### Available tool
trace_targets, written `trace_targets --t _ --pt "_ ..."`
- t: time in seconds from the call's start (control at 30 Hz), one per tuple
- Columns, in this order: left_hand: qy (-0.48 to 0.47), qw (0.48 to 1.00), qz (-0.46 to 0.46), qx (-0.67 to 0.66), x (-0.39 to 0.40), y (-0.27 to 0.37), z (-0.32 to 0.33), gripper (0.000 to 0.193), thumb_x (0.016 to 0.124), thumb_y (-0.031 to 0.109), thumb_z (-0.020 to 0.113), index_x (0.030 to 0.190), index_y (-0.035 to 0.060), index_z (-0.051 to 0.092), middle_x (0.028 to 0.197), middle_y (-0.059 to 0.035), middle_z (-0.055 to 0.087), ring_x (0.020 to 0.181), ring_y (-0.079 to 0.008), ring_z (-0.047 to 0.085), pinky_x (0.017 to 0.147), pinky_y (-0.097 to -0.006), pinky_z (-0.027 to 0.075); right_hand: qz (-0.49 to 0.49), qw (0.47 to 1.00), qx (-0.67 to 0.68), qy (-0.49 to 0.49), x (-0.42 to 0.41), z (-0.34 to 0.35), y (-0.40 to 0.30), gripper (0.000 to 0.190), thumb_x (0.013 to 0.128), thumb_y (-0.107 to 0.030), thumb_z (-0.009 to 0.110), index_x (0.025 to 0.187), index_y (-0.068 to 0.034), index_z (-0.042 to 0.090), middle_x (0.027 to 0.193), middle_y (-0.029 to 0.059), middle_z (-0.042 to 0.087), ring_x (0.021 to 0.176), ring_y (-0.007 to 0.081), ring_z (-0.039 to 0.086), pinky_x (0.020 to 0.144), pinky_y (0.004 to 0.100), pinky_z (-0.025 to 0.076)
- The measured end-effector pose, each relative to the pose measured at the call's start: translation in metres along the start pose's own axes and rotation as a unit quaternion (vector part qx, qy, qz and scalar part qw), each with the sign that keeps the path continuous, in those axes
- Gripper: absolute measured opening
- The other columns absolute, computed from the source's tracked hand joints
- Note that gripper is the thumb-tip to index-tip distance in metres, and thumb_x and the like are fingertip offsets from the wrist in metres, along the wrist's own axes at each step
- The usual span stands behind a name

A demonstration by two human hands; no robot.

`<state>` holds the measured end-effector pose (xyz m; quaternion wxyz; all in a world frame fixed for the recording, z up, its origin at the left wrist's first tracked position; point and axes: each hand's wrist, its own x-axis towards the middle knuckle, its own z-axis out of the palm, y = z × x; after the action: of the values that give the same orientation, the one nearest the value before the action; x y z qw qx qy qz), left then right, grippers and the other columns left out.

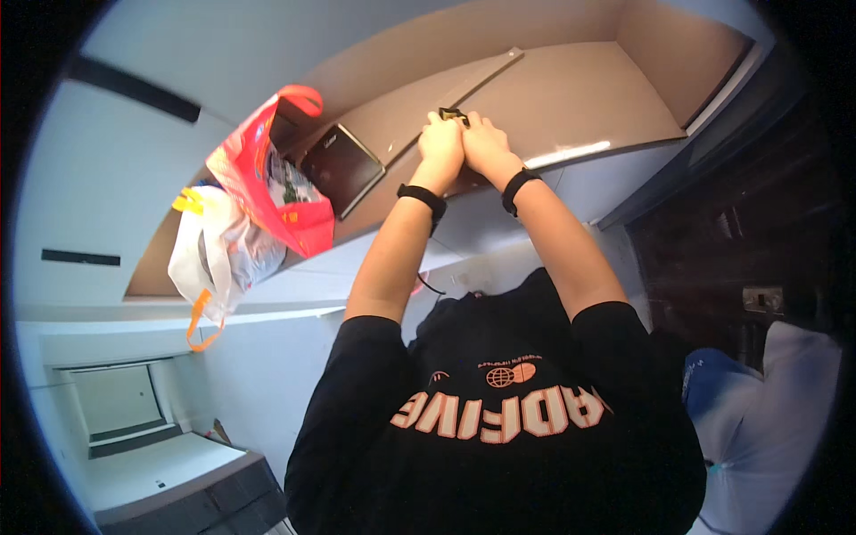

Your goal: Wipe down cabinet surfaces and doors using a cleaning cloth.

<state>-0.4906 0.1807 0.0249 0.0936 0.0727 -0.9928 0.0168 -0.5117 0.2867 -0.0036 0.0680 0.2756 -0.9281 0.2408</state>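
My left hand [441, 145] and my right hand [485, 142] are side by side, their fingers closed around a small black and yellowish object [453, 116] that I cannot make out exactly. The fingers hide part of it. Both hands are over the glossy brown surface of a cabinet niche [568, 100]. A long narrow strip [485, 77] runs slantwise across this surface and passes behind the hands. Left of my left hand lies a dark, flat, book-like case [342, 167] bearing writing. Each wrist wears a black band.
Left in the niche stand a red shopping bag [257, 180] with things inside and a whitish plastic bag [214, 247] with an orange handle. Pale cabinet doors [147, 147] flank the niche. At right are a dark wall with a socket plate [762, 299] and a pale, translucent bag [769, 414].
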Motion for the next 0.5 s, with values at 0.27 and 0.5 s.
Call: trace_targets --t 0.27,0.5 --pt "0.092 0.994 -0.033 -0.039 -0.127 -0.105 -0.015 0.021 0.092 0.023 0.062 0.110 0.0145 0.071 0.102 -0.0159 0.062 0.081 -0.0379 0.070 0.069 -0.0493 0.057 -0.100 0.993 0.019 -0.062 -0.050 0.019 -0.117 0.040 0.086 -0.012 0.067 0.125 -0.012 0.058 0.116 0.0161 0.058 0.104 0.0363 0.065 0.084 0.0481 0.058" --pt "0.114 0.985 -0.096 -0.091 -0.181 -0.133 -0.034 0.017 0.092 0.021 0.064 0.107 0.0150 0.071 0.099 -0.0142 0.061 0.086 -0.0359 0.069 0.070 -0.0489 0.057 -0.136 0.987 0.030 -0.079 -0.072 0.039 -0.168 0.045 0.083 -0.005 0.067 0.127 -0.005 0.056 0.115 0.0167 0.056 0.100 0.0355 0.066 0.081 0.0460 0.058"
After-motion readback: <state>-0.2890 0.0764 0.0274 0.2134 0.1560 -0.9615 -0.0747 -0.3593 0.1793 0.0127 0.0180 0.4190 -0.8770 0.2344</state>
